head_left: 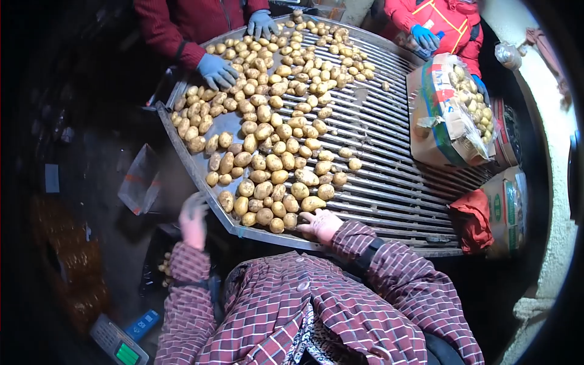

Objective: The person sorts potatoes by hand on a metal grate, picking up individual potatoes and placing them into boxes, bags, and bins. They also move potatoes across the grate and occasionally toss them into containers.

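Note:
Many potatoes [261,164] lie across a metal sorting table with a slatted grate [389,176]. My right hand [320,225], in a pale pink glove, rests at the near edge of the table, its fingers apart and touching the potatoes at the front. Nothing shows in its grip. Off the table's left corner, my left hand [193,220] hangs in the air, blurred by motion. Its fingers are smeared, so whether they hold anything cannot be made out.
Across the table, a co-worker's blue-gloved hands [218,72] touch potatoes. Another person in red [441,27] stands behind an open bag of potatoes [447,115]. Red cloth [473,220] sits at the right edge. A scale display [118,344] is at lower left.

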Tool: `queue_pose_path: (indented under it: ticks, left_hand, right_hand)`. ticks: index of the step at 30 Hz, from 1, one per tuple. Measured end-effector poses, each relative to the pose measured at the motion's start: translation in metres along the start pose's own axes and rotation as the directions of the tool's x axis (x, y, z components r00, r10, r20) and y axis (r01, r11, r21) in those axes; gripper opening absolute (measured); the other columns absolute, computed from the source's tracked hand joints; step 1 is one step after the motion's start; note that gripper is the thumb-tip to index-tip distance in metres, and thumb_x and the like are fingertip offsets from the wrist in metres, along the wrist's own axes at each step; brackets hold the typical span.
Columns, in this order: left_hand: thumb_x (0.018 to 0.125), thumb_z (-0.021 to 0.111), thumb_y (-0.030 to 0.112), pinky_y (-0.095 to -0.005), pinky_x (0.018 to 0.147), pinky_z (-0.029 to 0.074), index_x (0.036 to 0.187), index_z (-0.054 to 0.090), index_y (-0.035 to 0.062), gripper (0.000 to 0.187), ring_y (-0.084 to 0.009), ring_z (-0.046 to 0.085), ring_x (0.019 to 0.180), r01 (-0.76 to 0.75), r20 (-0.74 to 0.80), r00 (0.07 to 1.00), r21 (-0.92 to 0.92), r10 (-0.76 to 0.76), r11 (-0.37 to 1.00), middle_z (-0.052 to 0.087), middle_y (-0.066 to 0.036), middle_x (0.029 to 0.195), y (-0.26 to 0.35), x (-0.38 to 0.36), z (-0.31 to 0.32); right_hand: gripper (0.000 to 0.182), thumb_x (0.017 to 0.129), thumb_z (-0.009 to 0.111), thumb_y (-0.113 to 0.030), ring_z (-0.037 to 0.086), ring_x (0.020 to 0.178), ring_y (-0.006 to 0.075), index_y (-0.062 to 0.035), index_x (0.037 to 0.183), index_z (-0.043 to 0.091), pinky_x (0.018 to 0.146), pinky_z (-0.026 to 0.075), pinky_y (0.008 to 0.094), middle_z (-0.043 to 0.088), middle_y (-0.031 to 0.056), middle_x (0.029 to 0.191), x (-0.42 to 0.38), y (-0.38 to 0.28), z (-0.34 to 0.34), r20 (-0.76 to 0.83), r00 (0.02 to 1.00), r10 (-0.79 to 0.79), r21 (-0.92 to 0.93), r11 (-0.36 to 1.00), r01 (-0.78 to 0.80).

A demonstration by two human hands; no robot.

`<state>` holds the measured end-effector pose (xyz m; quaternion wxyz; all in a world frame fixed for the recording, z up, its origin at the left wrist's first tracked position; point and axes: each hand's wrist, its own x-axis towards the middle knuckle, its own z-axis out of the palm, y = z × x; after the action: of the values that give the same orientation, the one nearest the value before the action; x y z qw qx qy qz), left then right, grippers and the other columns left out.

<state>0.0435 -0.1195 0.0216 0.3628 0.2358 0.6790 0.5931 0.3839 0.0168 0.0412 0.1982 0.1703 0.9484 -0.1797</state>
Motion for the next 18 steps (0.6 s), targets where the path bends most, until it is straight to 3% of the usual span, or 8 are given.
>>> queue_pose_path:
  ticks: [2,3,4,5,8,12,16,18]
  left_hand:
    - [0.086,0.059,0.007,-0.0328,0.083,0.049,0.111,0.061,0.0033,0.026,-0.0177,0.061,0.093,-0.274,0.32,0.935,0.384,0.151,0.882,0.064,-0.01,0.11,0.013,0.012,0.061]
    - [0.084,0.06,0.007,-0.0329,0.083,0.05,0.111,0.061,0.0034,0.027,-0.0219,0.062,0.094,-0.31,0.492,0.866,0.389,0.088,0.868,0.064,-0.011,0.109,0.038,0.008,0.1]
    - [0.079,0.059,0.006,-0.0364,0.093,0.045,0.109,0.061,0.0029,0.03,-0.0287,0.059,0.104,-0.466,0.662,0.738,0.365,0.127,0.806,0.062,-0.015,0.108,0.041,0.01,0.129]
    - [0.077,0.063,0.014,-0.0395,0.097,0.042,0.113,0.059,0.0053,0.037,-0.0311,0.055,0.109,-0.753,0.791,0.562,0.367,0.242,0.546,0.059,-0.015,0.114,0.024,0.016,0.154]
    - [0.073,0.068,0.029,-0.0415,0.089,0.041,0.105,0.059,0.0112,0.037,-0.0274,0.052,0.105,-0.821,0.821,0.571,0.569,0.028,0.047,0.057,-0.011,0.106,0.019,0.009,0.216]
    - [0.066,0.074,0.03,-0.0426,0.082,0.041,0.099,0.06,0.0134,0.04,-0.0257,0.053,0.098,-0.804,0.803,0.594,0.592,-0.043,-0.063,0.056,-0.008,0.104,-0.014,-0.007,0.249]
    - [0.065,0.078,0.027,-0.0394,0.084,0.044,0.105,0.06,0.0094,0.047,-0.0264,0.055,0.1,-0.792,0.813,0.572,0.582,-0.105,0.184,0.054,-0.01,0.104,0.007,-0.012,0.233]
    - [0.071,0.076,0.027,-0.0358,0.083,0.047,0.11,0.059,0.008,0.047,-0.025,0.056,0.097,-0.58,0.775,0.625,0.375,0.1,0.723,0.056,-0.009,0.103,0.011,-0.004,0.214]
  right_hand:
    - [0.049,0.073,0.068,-0.021,0.054,0.103,0.0335,-0.0197,0.12,0.056,0.087,0.047,0.0418,0.049,0.0109,0.125,0.011,0.001,0.004,0.123,0.991,0.051,-0.016,0.999,-0.049]
    - [0.049,0.071,0.07,-0.021,0.054,0.104,0.0336,-0.015,0.117,0.057,0.09,0.046,0.0413,0.051,0.0119,0.121,0.009,0.0,0.004,0.083,0.994,0.073,0.059,0.995,-0.078]
    - [0.05,0.07,0.071,-0.022,0.054,0.105,0.0335,-0.0142,0.117,0.057,0.091,0.046,0.0411,0.051,0.0122,0.12,0.004,-0.001,0.007,0.008,0.992,0.124,0.164,0.979,-0.123]
    - [0.051,0.069,0.071,-0.022,0.054,0.105,0.0334,-0.0134,0.117,0.057,0.091,0.045,0.0408,0.052,0.0125,0.119,-0.005,-0.001,0.01,-0.063,0.982,0.18,0.264,0.951,-0.158]
    - [0.057,0.069,0.074,-0.026,0.055,0.109,0.0323,-0.0085,0.12,0.056,0.095,0.044,0.0396,0.058,0.0156,0.114,-0.034,0.003,0.014,-0.135,0.909,0.395,0.645,0.731,-0.222]
    - [0.051,0.076,0.073,-0.024,0.059,0.101,0.0195,-0.0053,0.121,0.057,0.091,0.046,0.0325,0.063,0.0113,0.111,-0.073,0.019,0.023,0.018,0.76,0.65,0.897,0.324,-0.299]
    - [0.044,0.084,0.067,-0.019,0.06,0.095,0.0152,-0.0026,0.122,0.054,0.084,0.05,0.0293,0.064,0.0076,0.107,-0.089,0.024,0.018,0.149,0.684,0.714,0.979,-0.01,-0.203]
    - [0.046,0.086,0.065,-0.022,0.059,0.098,0.0161,-0.0024,0.125,0.052,0.087,0.049,0.0301,0.063,0.0085,0.11,-0.083,0.024,0.013,0.164,0.694,0.701,0.984,-0.066,-0.166]
